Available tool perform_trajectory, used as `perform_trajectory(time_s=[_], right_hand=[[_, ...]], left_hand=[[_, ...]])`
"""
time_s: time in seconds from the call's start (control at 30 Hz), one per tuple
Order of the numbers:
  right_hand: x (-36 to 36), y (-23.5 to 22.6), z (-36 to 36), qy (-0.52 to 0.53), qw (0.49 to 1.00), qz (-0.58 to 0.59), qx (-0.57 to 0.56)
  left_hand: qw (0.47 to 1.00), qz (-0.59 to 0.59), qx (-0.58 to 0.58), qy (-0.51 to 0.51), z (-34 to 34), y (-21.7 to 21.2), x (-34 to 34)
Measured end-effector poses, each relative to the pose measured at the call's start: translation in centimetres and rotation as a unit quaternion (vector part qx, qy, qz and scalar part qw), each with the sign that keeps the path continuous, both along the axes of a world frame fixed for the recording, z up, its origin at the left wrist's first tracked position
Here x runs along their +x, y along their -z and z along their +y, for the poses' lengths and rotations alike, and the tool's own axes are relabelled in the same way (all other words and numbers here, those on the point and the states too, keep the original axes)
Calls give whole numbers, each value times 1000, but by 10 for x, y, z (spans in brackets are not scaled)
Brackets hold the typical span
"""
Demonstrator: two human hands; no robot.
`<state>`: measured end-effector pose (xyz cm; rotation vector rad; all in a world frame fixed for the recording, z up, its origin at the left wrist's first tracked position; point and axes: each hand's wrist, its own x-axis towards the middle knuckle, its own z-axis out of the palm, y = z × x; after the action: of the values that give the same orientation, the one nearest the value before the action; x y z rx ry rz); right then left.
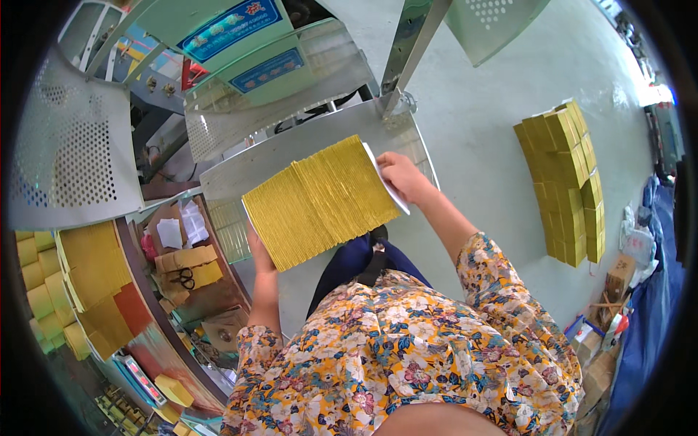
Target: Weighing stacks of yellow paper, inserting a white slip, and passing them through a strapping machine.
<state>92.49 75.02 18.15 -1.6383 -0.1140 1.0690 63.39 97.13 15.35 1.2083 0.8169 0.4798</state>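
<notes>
Between my two hands is a thick stack of gold-coloured paper pieces point(323, 200), its many edges facing up like ridges. My left hand point(259, 249) presses against the stack's left end, and most of its fingers are hidden under or behind the paper. At the opposite end my right hand point(401, 177) grips a white sheet or board point(385, 176) that lies flat against the stack, its fingers curled over the upper edge. The stack is held at a tilt over the grey metal table point(240, 174), near my body; whether it touches the surface cannot be made out.
A light-green machine point(225, 43) with a clear guard point(291, 73) stands behind the table. Left, a bench holds gold sheets point(91, 265) and black scissors point(183, 278). Gold blocks point(560, 182) are piled on the floor at right, near a blue tarp point(654, 291).
</notes>
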Motion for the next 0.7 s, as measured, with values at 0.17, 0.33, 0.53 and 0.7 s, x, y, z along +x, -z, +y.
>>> perform_trajectory(time_s=[0.17, 0.33, 0.53, 0.7], right_hand=[[-24, -1, 7, 51, 985, -148, -77], [-33, 7, 3, 73, 975, -209, -15], [-44, -62, -1, 128, 973, 36, 189], [-44, -70, -3, 94, 980, -33, 170]], left_hand=[[997, 6, -76, -24, -5, -7, 1], [992, 33, -121, -11, 0, -12, -4], [986, -2, -165, -30, -6, -29, 1], [977, -42, -208, -20, -10, -42, 2]])
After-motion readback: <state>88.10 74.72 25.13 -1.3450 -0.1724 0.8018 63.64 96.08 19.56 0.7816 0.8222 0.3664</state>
